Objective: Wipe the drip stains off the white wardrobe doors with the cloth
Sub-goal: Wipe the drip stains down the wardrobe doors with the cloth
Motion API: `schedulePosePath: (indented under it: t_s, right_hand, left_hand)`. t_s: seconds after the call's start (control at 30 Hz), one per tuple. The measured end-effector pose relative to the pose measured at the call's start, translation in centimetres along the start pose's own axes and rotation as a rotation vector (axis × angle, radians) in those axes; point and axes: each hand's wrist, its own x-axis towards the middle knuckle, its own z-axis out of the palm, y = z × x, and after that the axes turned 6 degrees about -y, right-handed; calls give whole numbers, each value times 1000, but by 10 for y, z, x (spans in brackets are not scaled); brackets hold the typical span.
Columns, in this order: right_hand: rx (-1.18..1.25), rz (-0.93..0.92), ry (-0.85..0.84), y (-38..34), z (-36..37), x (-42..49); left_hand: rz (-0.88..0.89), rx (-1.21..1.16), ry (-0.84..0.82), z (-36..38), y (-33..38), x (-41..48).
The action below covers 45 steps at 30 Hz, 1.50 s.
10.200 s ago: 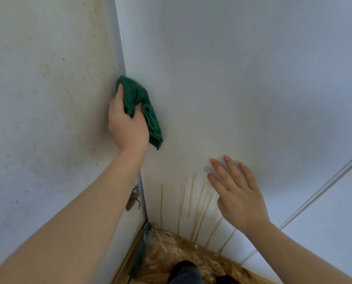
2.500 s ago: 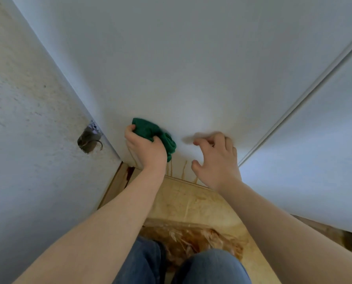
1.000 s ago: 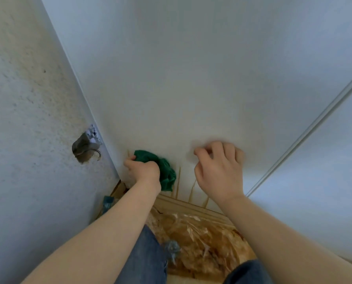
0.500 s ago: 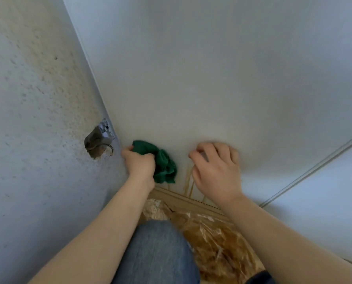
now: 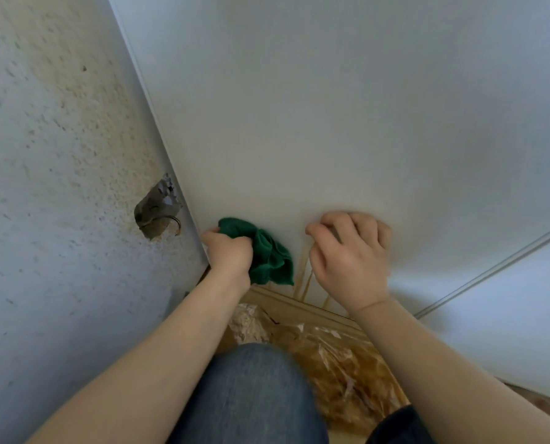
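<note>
Wiping the bottom corner of the flat white wardrobe door (image 5: 331,123) seems to be the step in hand. The left hand (image 5: 227,254) grips the bunched dark green fabric cloth (image 5: 269,256), with the fingers curled around it, and presses it on the door just beside the door's left edge, a little above the light wooden base strip (image 5: 286,304). The thin brown drip stains (image 5: 302,277) run down the door between the cloth and the right hand (image 5: 350,261), just beside the cloth's right side; some may be hidden under the right hand. The right hand holds nothing; its fingers are bent and their tips lean on the door as a support.

To do it well, I would move the cloth to the right across the stains and then pull it downward along each line until the base strip, because a stroke only sideways can smear the streaks. A clean fold of the cloth should face the door. The right hand should move away, so that the lines under it become visible. The last stroke should follow the joint above the strip, where liquid can collect.
</note>
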Motion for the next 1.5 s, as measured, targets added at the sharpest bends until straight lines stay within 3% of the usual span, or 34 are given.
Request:
schedulePosePath:
  t_s: [0.13,0.3,0.5,0.63,0.7,0.87,0.97,1.13,1.33,1.4,1.5]
  right_hand:
    - [13,13,8,0,6,-4]
    - [71,-43,28,7,9,-5]
    - [52,-10,63,3,7,0]
    - [20,8,-2,1,0,-2]
    - [24,-25,-46,4,-3,-2]
    - [5,43,-40,-2,-1,-2]
    - [-13,87,-11,-9,6,-1]
    - [-26,32,5,-3,6,-1]
    - [-22,83,43,-7,7,1]
    - [-16,92,58,-9,7,1]
    - [-27,102,47,-9,9,2]
  left_hand:
    - [74,51,58,1,-8,3]
    - [-87,-110,124,5,1,4]
    - [18,21,81,5,-5,7]
    - [-95,174,191,-8,-12,29]
    - [-115,138,253,-10,-12,37]
    - [20,123,49,-2,-13,22]
    - [75,177,76,-7,-18,25]
    - [-50,139,85,-24,-44,52]
    - [-7,73,-98,-17,-49,31]
    - [-13,80,-50,-20,-56,43]
    - [-157,45,54,-24,-69,68]
